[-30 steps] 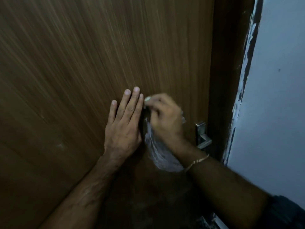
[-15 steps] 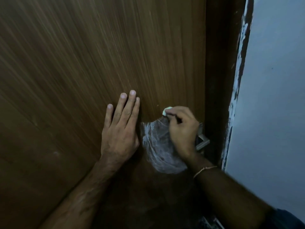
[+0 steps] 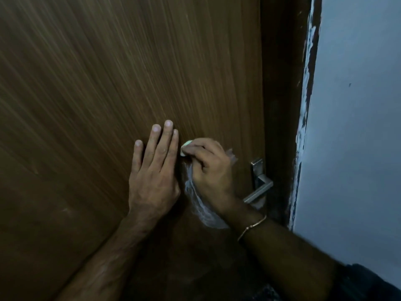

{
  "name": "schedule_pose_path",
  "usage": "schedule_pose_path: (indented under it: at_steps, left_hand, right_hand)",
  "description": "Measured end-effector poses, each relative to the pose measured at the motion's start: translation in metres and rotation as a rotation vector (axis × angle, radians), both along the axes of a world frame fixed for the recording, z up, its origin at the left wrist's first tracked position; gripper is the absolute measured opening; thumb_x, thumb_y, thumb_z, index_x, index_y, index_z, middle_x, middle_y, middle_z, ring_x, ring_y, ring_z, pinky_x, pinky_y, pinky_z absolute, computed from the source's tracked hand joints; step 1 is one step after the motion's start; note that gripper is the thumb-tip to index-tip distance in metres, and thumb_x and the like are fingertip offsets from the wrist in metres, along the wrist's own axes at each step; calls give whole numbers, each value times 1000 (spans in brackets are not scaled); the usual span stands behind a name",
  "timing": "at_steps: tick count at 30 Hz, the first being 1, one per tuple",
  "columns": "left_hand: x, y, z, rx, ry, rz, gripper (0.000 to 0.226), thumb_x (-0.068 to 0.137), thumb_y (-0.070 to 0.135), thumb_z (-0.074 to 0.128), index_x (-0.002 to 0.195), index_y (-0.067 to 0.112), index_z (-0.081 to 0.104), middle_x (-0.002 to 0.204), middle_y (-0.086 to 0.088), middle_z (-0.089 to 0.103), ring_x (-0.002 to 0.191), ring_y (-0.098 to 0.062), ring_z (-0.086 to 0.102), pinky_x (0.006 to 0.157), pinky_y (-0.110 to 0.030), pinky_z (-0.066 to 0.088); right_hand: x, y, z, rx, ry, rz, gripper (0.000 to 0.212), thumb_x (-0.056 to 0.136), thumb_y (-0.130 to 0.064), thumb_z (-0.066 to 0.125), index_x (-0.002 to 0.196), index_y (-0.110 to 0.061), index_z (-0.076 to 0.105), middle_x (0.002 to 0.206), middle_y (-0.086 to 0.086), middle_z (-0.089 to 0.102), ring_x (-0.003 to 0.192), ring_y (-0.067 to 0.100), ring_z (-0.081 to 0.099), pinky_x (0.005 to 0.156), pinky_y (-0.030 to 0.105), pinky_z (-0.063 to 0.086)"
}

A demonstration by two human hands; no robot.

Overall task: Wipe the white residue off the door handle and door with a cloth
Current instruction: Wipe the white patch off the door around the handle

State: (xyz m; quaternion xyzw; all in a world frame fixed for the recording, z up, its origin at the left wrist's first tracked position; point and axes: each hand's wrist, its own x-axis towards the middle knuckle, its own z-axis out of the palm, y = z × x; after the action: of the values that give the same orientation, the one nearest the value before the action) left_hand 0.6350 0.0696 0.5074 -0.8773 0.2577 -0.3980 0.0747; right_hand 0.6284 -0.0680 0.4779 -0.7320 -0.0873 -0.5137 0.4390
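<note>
The left hand (image 3: 154, 181) lies flat with straight fingers against the brown door (image 3: 108, 83), well to the left of the door handle (image 3: 259, 187). Just right of it, the right hand (image 3: 208, 172) is curled around a small white object (image 3: 185, 148) pressed to the door; whether that is the cloth cannot be told. White residue (image 3: 201, 209) smears the wood below that hand, left of the handle.

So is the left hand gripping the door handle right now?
No, the left hand lies flat with straight fingers on the door, well apart from the door handle beyond the right hand.
</note>
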Motion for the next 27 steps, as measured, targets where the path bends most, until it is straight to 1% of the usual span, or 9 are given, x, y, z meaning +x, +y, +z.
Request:
schedule_pose_path:
  at_steps: [4, 7, 8, 11, 14, 18, 21, 25, 27]
  left_hand:
    - [0, -1, 1, 5, -5, -8, 67, 91, 30, 33, 154, 9, 22, 164, -8, 11, 152, -21, 2, 122, -46, 2]
    - [0, 1, 2, 24, -5, -3, 68, 91, 25, 39, 154, 8, 22, 164, -8, 12, 152, -22, 3, 122, -46, 2]
    - [0, 2, 2, 24, -6, -4, 68, 90, 25, 39, 154, 8, 22, 164, -8, 12, 152, -22, 4, 122, -45, 1]
    - [0, 1, 3, 25, 5, -16, 68, 90, 27, 34, 154, 9, 20, 165, -7, 9, 152, -21, 1, 122, -43, -4]
    - [0, 3, 2, 43, 25, -19, 71, 88, 23, 41, 154, 9, 19, 165, -7, 8, 152, -21, 0, 123, -43, -3]
    - [-2, 8, -1, 83, 35, -12, 76, 82, 22, 37, 155, 10, 19, 165, -5, 8, 152, -21, 3, 122, -43, -2]
    - [-3, 9, 1, 78, 45, -19, 76, 82, 20, 39, 154, 9, 21, 165, -6, 9, 152, -22, 4, 122, -43, -1]
    - [-2, 8, 0, 71, 56, -31, 73, 83, 22, 35, 153, 8, 23, 164, -8, 11, 152, -23, 5, 122, -45, 0]
    - [-3, 8, 2, 65, 80, -38, 73, 83, 24, 32, 153, 8, 23, 164, -7, 11, 152, -23, 5, 122, -44, -1]
  right_hand:
    - [8, -14, 2, 269, 60, -178, 21, 86, 1, 63, 96, -14, 73, 103, -3, 66, 97, 4, 61, 85, 22, 53]
    - [0, 6, -11, 10, 10, -53, 24, 82, 9, 62, 93, -11, 73, 99, 0, 67, 94, 11, 62, 84, 28, 52]
    - [1, 6, -13, 28, 7, -58, 25, 82, 9, 63, 93, -11, 73, 98, 0, 68, 94, 9, 62, 84, 26, 52]
    - [6, 4, -8, 278, 56, -192, 23, 85, 3, 62, 95, -14, 73, 101, -4, 66, 95, 3, 60, 84, 19, 52]
    - [-4, 25, -21, -19, 37, -30, 26, 81, 9, 60, 95, -8, 72, 100, 1, 67, 95, 10, 60, 86, 24, 51]
    - [2, 5, -23, 404, 122, -140, 22, 86, -1, 65, 98, -17, 73, 100, -11, 64, 95, -3, 60, 79, 7, 47]
    - [-1, 3, -24, 246, 127, -86, 22, 88, -1, 63, 99, -17, 72, 102, -9, 65, 97, -1, 60, 84, 8, 46]
    - [15, -31, -13, 723, 176, -199, 21, 87, -3, 65, 98, -19, 71, 105, -10, 63, 99, 5, 63, 72, 5, 49]
    - [14, -34, -17, 650, 189, -173, 22, 87, -2, 64, 98, -19, 71, 104, -10, 63, 98, 2, 62, 75, 5, 49]
